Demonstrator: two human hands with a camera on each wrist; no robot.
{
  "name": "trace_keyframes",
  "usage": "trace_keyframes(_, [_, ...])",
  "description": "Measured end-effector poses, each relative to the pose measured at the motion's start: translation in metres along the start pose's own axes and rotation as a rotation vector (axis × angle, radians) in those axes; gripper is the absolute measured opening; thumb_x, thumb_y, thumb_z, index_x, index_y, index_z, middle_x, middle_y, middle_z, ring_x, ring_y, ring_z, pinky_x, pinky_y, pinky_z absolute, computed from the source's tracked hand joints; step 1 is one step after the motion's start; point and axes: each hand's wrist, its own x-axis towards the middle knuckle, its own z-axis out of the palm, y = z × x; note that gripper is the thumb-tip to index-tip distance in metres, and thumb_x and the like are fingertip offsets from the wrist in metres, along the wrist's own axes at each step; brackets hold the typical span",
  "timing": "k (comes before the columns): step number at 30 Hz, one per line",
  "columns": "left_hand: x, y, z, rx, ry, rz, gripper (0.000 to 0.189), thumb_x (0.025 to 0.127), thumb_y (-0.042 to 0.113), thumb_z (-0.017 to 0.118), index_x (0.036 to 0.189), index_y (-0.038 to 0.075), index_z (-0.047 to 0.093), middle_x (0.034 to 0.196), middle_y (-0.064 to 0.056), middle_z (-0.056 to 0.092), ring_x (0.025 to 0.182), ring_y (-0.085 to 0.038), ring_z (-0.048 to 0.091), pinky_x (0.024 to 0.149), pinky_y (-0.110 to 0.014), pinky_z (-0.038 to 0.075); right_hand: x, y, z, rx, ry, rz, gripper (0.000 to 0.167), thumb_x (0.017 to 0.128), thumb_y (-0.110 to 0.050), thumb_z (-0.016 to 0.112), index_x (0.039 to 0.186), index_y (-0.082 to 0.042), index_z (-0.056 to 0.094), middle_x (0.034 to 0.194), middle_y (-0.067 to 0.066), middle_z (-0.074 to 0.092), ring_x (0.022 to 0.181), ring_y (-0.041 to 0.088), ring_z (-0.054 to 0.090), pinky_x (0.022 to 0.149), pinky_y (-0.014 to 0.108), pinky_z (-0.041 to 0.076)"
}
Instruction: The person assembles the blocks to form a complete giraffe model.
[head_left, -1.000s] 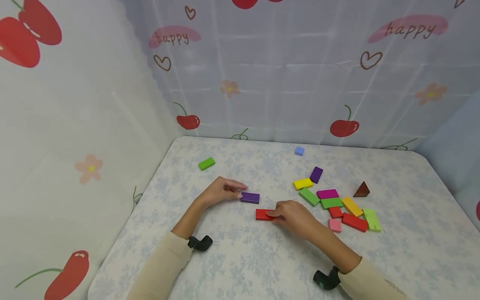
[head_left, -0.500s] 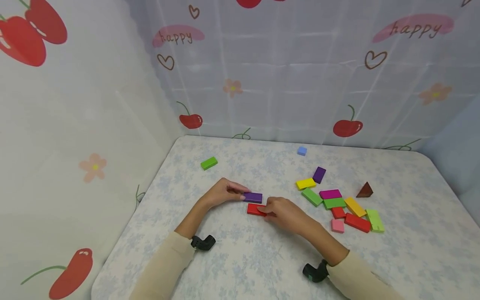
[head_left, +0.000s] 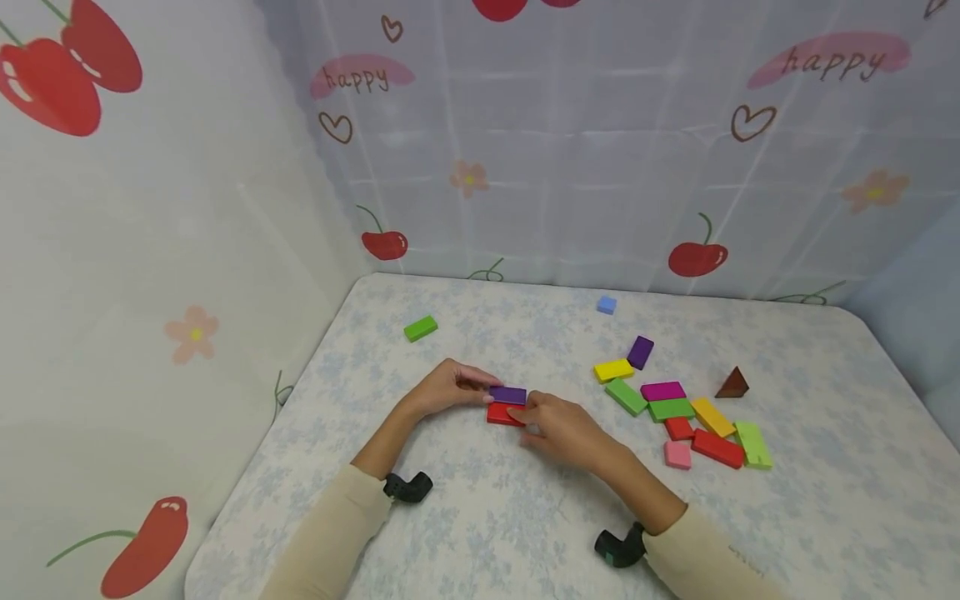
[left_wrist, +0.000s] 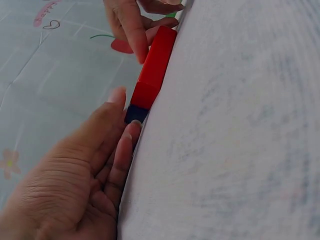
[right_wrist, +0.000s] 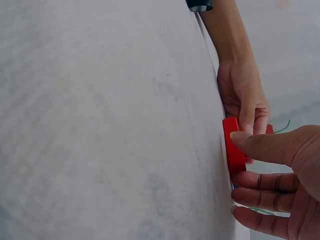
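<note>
Found red block [head_left: 497, 414] near mid-table, apparently lying flat, long side along the near long side of purple block [head_left: 509, 395]. Read as touching, left ends almost even; could not check the right end of red, covered by fingertips.

Observed right hand [head_left: 566, 429] pinching red between thumb and forefinger, remaining fingers loosely bent and spaced. Observed left hand [head_left: 442, 388] at the left end of purple, thumb and forefinger a little apart with the block end between; could not judge how firm the hold.

Judged side-by-side placing of red and purple as close to done; noted neither hand yet off its block. Saw no other block joined to this pair.

Logged as loose, out of both hands: to the right, yellow block [head_left: 613, 371], magenta block [head_left: 663, 391], orange block [head_left: 712, 417], pink block [head_left: 677, 455] and brown triangular block [head_left: 732, 383], among others in green, red and purple. Farther out, logged blue block [head_left: 607, 305] near the far edge of the table [head_left: 480, 517] and lone green block [head_left: 421, 328] at far left. Judged all these as not yet used.
</note>
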Motion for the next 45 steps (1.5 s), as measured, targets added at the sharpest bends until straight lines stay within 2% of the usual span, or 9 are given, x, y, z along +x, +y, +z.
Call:
trace_keyframes(4, [-0.001, 0.000, -0.001, 0.014, -0.026, 0.009, 0.043, 0.084, 0.009, 0.084, 0.126, 0.013, 0.074, 0.097, -0.005, 0.075, 0.080, -0.017, 0.066, 0.068, -0.028, 0.055, -0.001, 0.001, 0.001, 0.033, 0.009, 0.012, 0.048, 0.089, -0.027, 0.080, 0.133, -0.011, 0.069, 0.100, 0.002, 0.062, 0.077, 0.010, 0.050, 0.065, 0.025, 0.046])
trace_keyframes(9, [-0.002, 0.002, 0.000, 0.016, -0.052, 0.021, 0.042, 0.085, 0.010, 0.084, 0.126, 0.013, 0.074, 0.098, -0.005, 0.074, 0.081, -0.018, 0.066, 0.069, -0.029, 0.055, -0.002, 0.005, -0.001, 0.062, 0.020, 0.024, 0.046, 0.092, -0.025, 0.077, 0.135, -0.013, 0.068, 0.102, 0.002, 0.062, 0.079, 0.010, 0.052, 0.066, 0.025, 0.048])
trace_keyframes(13, [-0.002, 0.003, 0.000, 0.029, -0.043, 0.017, 0.041, 0.085, 0.011, 0.084, 0.124, 0.014, 0.075, 0.099, -0.004, 0.074, 0.083, -0.019, 0.066, 0.070, -0.030, 0.056, -0.005, 0.013, -0.015, 0.049, 0.045, 0.074, 0.047, 0.092, -0.023, 0.077, 0.136, -0.011, 0.066, 0.107, 0.005, 0.066, 0.088, 0.016, 0.060, 0.074, 0.030, 0.055])
trace_keyframes(17, [-0.001, 0.001, -0.001, 0.047, -0.044, 0.009, 0.041, 0.084, 0.012, 0.085, 0.124, 0.018, 0.076, 0.100, -0.001, 0.073, 0.084, -0.020, 0.066, 0.073, -0.031, 0.056, -0.013, 0.032, -0.037, 0.022, 0.124, 0.140, 0.046, 0.091, -0.021, 0.078, 0.134, -0.008, 0.068, 0.115, 0.010, 0.069, 0.106, 0.027, 0.064, 0.088, 0.044, 0.057])
trace_keyframes(21, [0.000, 0.000, -0.002, 0.056, -0.058, 0.017, 0.041, 0.085, 0.012, 0.084, 0.125, 0.017, 0.075, 0.101, -0.001, 0.073, 0.086, -0.021, 0.066, 0.074, -0.032, 0.056, -0.022, 0.060, -0.053, 0.036, 0.200, 0.195, 0.041, 0.091, -0.014, 0.077, 0.131, -0.004, 0.069, 0.122, 0.015, 0.069, 0.118, 0.037, 0.061, 0.097, 0.055, 0.052])
trace_keyframes(24, [0.000, -0.001, -0.002, 0.058, -0.064, 0.014, 0.042, 0.085, 0.012, 0.084, 0.125, 0.017, 0.075, 0.099, -0.001, 0.073, 0.085, -0.020, 0.066, 0.074, -0.032, 0.056, -0.029, 0.079, -0.060, 0.075, 0.223, 0.239, 0.039, 0.092, -0.008, 0.075, 0.129, -0.001, 0.068, 0.129, 0.019, 0.066, 0.124, 0.042, 0.056, 0.101, 0.061, 0.046])
trace_keyframes(28, [-0.001, 0.000, -0.003, 0.065, -0.072, 0.013, 0.042, 0.085, 0.012, 0.084, 0.125, 0.017, 0.075, 0.101, -0.001, 0.073, 0.086, -0.020, 0.066, 0.074, -0.032, 0.057, -0.038, 0.100, -0.062, 0.088, 0.247, 0.269, 0.037, 0.091, 0.000, 0.072, 0.128, 0.002, 0.068, 0.131, 0.023, 0.065, 0.123, 0.044, 0.057, 0.099, 0.062, 0.046])
trace_keyframes(33, [0.001, 0.000, -0.003, 0.080, -0.087, 0.032, 0.043, 0.085, 0.013, 0.084, 0.127, 0.015, 0.074, 0.105, 0.000, 0.073, 0.088, -0.019, 0.066, 0.077, -0.032, 0.057, -0.045, 0.115, -0.060, 0.051, 0.238, 0.293, 0.032, 0.091, 0.004, 0.069, 0.123, 0.002, 0.071, 0.123, 0.023, 0.068, 0.111, 0.042, 0.063, 0.092, 0.061, 0.051])
trace_keyframes(45, [0.000, 0.005, -0.003, 0.121, -0.104, 0.060, 0.049, 0.082, 0.012, 0.086, 0.129, 0.013, 0.073, 0.124, -0.001, 0.069, 0.092, -0.018, 0.065, 0.081, -0.032, 0.057, -0.040, 0.121, -0.060, -0.026, 0.155, 0.330, 0.032, 0.087, 0.002, 0.076, 0.119, 0.004, 0.073, 0.116, 0.019, 0.069, 0.105, 0.039, 0.064, 0.092, 0.058, 0.052])
